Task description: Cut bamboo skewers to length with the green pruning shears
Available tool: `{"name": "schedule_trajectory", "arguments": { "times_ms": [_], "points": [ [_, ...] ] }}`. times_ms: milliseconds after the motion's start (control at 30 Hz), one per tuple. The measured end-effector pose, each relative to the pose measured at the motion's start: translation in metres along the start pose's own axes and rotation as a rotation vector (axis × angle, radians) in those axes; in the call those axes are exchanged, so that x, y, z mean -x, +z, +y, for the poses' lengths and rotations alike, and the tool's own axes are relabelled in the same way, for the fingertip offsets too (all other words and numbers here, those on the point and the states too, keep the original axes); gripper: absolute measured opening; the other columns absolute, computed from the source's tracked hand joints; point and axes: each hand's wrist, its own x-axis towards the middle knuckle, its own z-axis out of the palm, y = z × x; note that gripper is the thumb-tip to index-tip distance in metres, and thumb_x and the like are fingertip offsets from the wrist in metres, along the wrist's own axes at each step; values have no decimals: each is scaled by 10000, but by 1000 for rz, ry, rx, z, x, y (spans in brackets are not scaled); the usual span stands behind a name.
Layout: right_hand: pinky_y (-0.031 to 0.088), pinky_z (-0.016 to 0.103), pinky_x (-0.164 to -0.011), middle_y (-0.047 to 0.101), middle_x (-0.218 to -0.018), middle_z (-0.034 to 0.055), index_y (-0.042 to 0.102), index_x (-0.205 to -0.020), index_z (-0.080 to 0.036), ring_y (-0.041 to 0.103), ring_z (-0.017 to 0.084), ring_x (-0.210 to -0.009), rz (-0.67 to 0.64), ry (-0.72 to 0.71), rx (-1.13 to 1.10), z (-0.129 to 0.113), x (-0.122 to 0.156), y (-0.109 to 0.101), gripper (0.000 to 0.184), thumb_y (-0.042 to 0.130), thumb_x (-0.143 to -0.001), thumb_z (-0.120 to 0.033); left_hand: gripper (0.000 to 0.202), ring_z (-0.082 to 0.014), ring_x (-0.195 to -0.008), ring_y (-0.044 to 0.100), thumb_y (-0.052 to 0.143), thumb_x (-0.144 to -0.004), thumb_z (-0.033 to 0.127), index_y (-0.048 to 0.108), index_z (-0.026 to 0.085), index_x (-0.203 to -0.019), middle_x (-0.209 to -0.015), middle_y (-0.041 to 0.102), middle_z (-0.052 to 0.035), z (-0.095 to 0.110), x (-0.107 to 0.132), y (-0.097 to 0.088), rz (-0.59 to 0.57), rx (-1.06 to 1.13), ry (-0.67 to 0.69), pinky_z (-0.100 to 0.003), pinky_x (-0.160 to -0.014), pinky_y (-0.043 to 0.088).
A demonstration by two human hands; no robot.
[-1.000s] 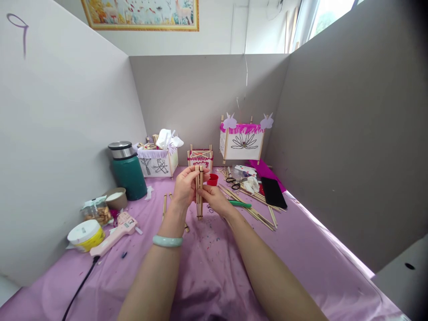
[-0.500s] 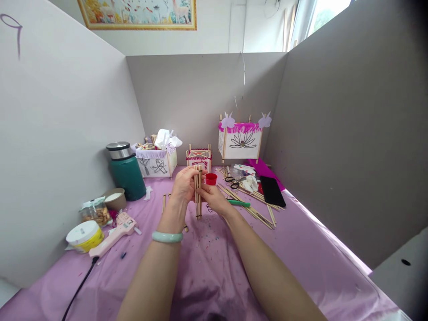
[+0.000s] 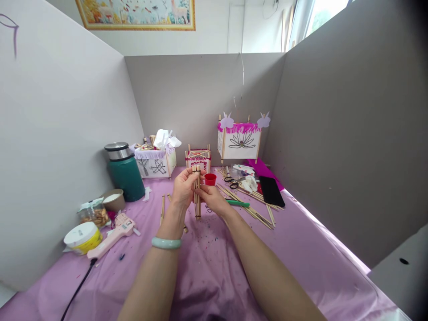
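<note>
A small bundle of wooden sticks [image 3: 197, 203], with dark bands near its top and bottom, stands upright between my hands over the purple cloth. My left hand [image 3: 184, 185], below a pale green bangle [image 3: 166, 243], grips its upper part from the left. Lower down, the fingers of my right hand [image 3: 212, 199] are closed on the bundle from the right. More short banded sticks [image 3: 162, 209] lie left of my left wrist. Just behind my hands are a red cup [image 3: 210, 179] and a small stick-framed box with red trim [image 3: 198, 159].
On the left stand a green flask [image 3: 126, 176], a jar of nuts [image 3: 95, 215], a yellow tub [image 3: 83, 237] and a pink glue gun [image 3: 112, 236]. Loose sticks [image 3: 257, 214], black scissors [image 3: 234, 185] and a phone [image 3: 272, 191] lie right. A white lantern [image 3: 239, 145] hangs behind.
The bundle has turned slightly in my fingers, its sticks now closer together at the top. Both hands keep their hold, and the whole view has shifted a little.
</note>
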Motion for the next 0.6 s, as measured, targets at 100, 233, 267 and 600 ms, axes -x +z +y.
{"name": "schedule_trajectory", "arguments": {
  "times_ms": [100,233,267,600],
  "points": [
    [544,353,-702,658,-712,21,651,-891,-138,648,173,-664,2,-12,12,0,0,1,386,681,-733,-489,293,-92,-612,585,747,-618,256,602,120,-834,-777,693,-51,0,0,-1,-15,-11,9,-215,-596,469],
    [545,356,-704,667,-723,31,648,-857,-144,658,184,-673,17,-33,62,4,-1,0,360,656,-758,-491,357,-107,-619,602,774,-605,273,597,127,-878,-810,697,-57,0,0,-5,-41,-48,-16,-236,-604,474],
    [544,356,-705,668,-724,33,648,-849,-147,658,185,-674,26,-38,87,6,-1,-1,349,645,-771,-487,363,-109,-617,603,778,-601,277,594,129,-878,-813,697,-56,-1,0,-5,-41,-56,-17,-238,-602,472],
    [530,355,-703,665,-712,27,660,-842,-171,645,196,-691,51,-61,202,12,-3,-5,293,597,-827,-457,300,-72,-508,524,749,-621,305,595,127,-808,-664,643,-6,-3,0,1,-6,-97,14,-206,-513,419]
  ]
}}
